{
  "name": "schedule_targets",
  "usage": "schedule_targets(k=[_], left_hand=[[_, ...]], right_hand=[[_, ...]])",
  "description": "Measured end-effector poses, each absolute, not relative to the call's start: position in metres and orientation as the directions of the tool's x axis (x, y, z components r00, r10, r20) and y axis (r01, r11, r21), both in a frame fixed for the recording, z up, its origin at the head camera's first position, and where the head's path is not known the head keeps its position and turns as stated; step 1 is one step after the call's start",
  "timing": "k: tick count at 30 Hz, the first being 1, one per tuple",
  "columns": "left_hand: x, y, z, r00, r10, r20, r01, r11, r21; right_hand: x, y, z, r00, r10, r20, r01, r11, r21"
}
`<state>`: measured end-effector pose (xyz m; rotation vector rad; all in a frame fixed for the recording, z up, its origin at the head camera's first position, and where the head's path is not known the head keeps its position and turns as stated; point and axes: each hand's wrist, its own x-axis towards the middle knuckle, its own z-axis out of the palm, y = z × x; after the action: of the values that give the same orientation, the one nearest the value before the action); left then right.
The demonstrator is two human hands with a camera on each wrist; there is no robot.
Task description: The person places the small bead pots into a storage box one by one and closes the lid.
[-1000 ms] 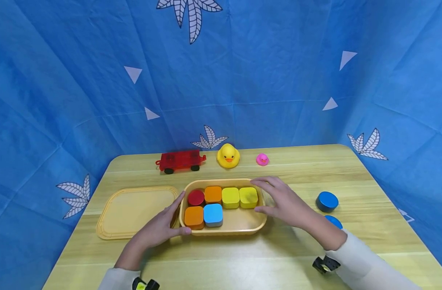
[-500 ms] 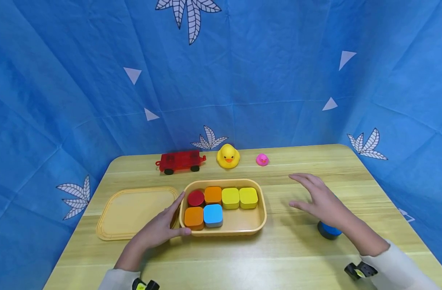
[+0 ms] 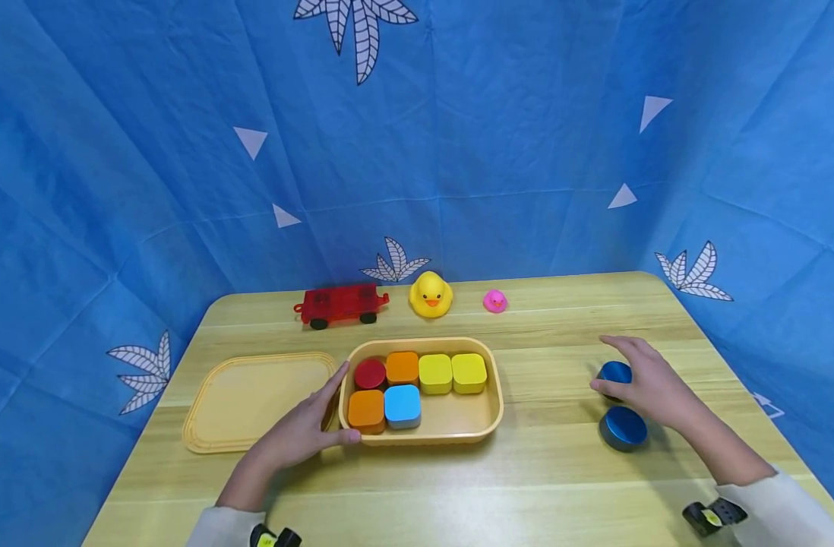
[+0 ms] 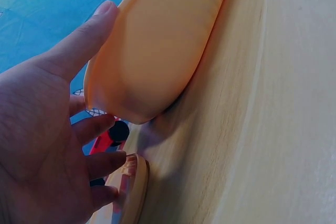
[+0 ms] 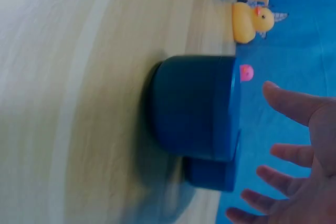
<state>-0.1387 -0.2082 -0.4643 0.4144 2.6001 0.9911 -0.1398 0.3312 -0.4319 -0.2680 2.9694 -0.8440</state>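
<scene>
My left hand [image 3: 301,425] rests against the left end of a yellow-orange plastic box [image 3: 458,438], fingers spread and thumb straight along its wall. Inside the box are a red round container [image 3: 370,373], two orange square ones [image 3: 366,408], a light blue one [image 3: 402,404] and two yellow ones [image 3: 469,372]. At the right, my right hand [image 3: 652,384] hovers with parted fingers beside two dark blue round containers. It partly hides the farther blue container [image 3: 615,372]; the nearer blue container [image 3: 623,428] stands just below the hand in the head view.
A flat tan lid [image 3: 260,403] lies left of the box. Along the back of the wooden table stand a red toy wagon [image 3: 339,303], a yellow rubber duck [image 3: 431,295] and a small pink duck [image 3: 495,301]. A blue curtain [image 3: 526,137] surrounds the table.
My right hand has left the right end of the box and moved right to the blue containers, with nothing in it. My left hand and the box have stayed in place.
</scene>
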Motion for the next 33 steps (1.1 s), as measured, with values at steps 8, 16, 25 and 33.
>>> schedule_targets(k=[8, 16, 25, 33], left_hand=[[-0.139, -0.208, -0.465, -0.904, 0.378, -0.198, 0.151, 0.716, 0.681], [-0.140, -0.210, -0.467, -0.903, 0.378, -0.203, 0.145, 0.714, 0.685], [-0.140, -0.210, -0.467, -0.903, 0.377, -0.203, 0.145, 0.715, 0.684], [-0.141, -0.210, -0.468, -0.904, 0.375, -0.207, 0.141, 0.717, 0.683]], right_hand=[[-0.142, 0.342, -0.439, -0.985, -0.156, -0.070, -0.102, 0.862, -0.496], [-0.145, 0.346, -0.444, -0.981, -0.167, -0.094, -0.099, 0.862, -0.498], [-0.147, 0.348, -0.447, -0.981, -0.176, -0.082, -0.112, 0.860, -0.498], [-0.149, 0.344, -0.444, -0.982, -0.181, -0.060, -0.126, 0.852, -0.508]])
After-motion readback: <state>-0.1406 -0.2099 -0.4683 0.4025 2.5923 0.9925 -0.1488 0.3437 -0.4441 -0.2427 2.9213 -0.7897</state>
